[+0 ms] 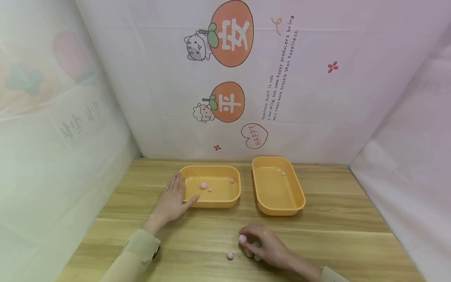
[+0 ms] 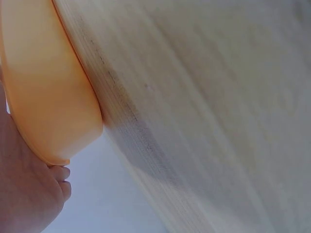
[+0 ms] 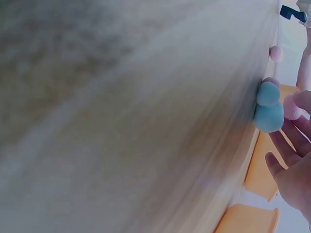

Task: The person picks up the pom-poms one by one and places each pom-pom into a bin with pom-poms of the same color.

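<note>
Between thumb and fingertips, my right hand [image 1: 269, 244] pinches a pink pom-pom [image 1: 242, 238] just above the table. Two mint-green pom-poms [image 3: 268, 116] lie beside that hand, partly hidden by it in the head view. A further pink pom-pom [image 1: 230, 255] sits on the wood to the left. My left hand [image 1: 172, 201] rests on the left yellow tray [image 1: 211, 204], fingers spread straight along its left end and thumb at the front rim. Inside this tray are three pink pom-poms [image 1: 203, 185]. The right yellow tray [image 1: 278, 212] contains one small pale pom-pom [image 1: 283, 173].
Both trays stand toward the back of the wooden table [image 1: 197, 239], with a narrow gap between them. A white printed cloth [image 1: 303, 98] forms the back wall, and pale sheets hang at both sides.
</note>
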`<move>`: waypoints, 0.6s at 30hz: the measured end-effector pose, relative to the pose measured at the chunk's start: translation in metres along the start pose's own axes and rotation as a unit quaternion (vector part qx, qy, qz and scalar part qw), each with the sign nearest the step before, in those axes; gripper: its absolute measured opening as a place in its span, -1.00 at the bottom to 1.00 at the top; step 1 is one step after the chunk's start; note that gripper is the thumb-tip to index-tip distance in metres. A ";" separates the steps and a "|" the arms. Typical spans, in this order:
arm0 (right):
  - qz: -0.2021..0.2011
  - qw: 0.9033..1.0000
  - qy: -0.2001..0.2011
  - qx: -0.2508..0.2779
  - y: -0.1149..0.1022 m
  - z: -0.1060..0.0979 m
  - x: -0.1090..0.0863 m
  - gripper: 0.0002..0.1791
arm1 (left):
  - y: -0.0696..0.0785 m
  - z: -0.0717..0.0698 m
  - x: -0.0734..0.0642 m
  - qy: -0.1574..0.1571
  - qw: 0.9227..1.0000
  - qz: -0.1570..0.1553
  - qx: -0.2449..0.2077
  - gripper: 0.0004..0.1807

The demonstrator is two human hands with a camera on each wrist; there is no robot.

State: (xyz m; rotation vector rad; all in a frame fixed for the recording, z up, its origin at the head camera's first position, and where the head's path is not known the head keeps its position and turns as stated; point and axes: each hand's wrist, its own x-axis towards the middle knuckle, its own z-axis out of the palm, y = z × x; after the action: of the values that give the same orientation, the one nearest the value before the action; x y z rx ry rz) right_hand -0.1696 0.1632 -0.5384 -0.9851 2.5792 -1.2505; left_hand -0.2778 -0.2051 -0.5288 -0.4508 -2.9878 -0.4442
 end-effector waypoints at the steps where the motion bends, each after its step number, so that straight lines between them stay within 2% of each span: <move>1: 0.001 1.000 0.001 -0.004 -0.001 -0.001 0.000 -0.68 | 0.000 0.000 0.000 0.000 1.000 0.000 0.000 0.17; 7: -0.007 1.000 0.005 -0.021 -0.003 -0.002 0.002 -0.64 | -0.001 0.001 0.000 0.002 1.000 0.001 0.001 0.17; 13: -0.020 0.998 0.025 -0.053 -0.003 0.000 0.003 -0.67 | -0.001 0.002 0.000 0.001 1.000 -0.001 0.001 0.17; 18: -0.059 0.993 0.059 -0.080 -0.002 0.001 0.007 -0.75 | -0.001 0.002 0.001 0.000 1.000 -0.002 0.000 0.18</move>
State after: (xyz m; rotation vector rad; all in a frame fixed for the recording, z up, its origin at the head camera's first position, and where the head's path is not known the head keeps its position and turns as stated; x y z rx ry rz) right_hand -0.1736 0.1577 -0.5367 -1.1411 2.7857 -1.1784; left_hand -0.2787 -0.2051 -0.5306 -0.4458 -2.9891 -0.4444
